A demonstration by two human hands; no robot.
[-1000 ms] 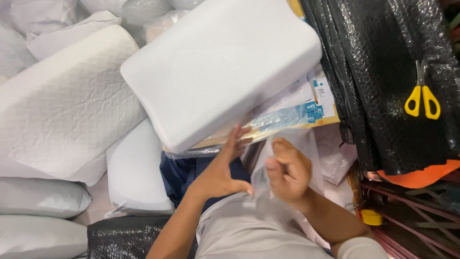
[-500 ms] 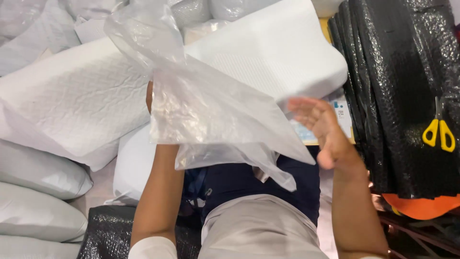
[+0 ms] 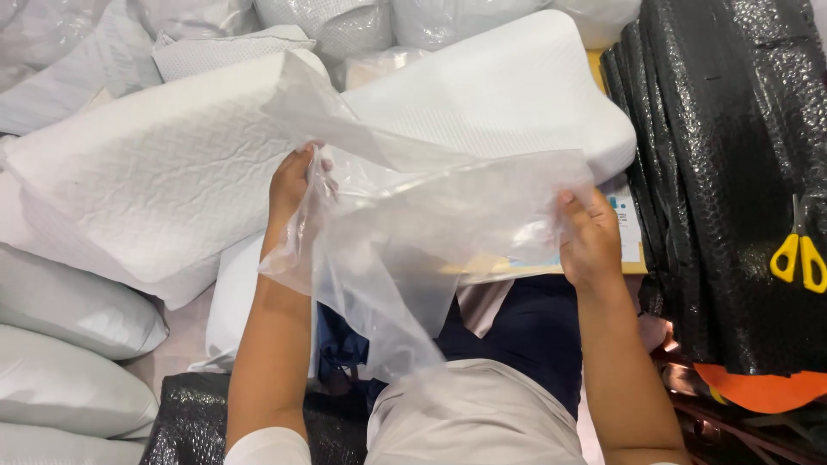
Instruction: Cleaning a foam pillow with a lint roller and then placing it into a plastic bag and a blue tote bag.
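Thin clear plastic bag point(image 3: 431, 232), pinched taut between left hand point(image 3: 293, 185) and right hand point(image 3: 590, 237), could tear or slip if stretched harder.

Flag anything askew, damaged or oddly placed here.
Only the yellow-handled scissors stand out: they lie loose on the sloping black bubble wrap at the right. The clear plastic bag shows no tear.

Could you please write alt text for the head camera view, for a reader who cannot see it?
Two bare hands, left hand and right hand, stretch a clear plastic bag open above white foam pillows. Yellow-handled scissors lie on black bubble wrap at right.
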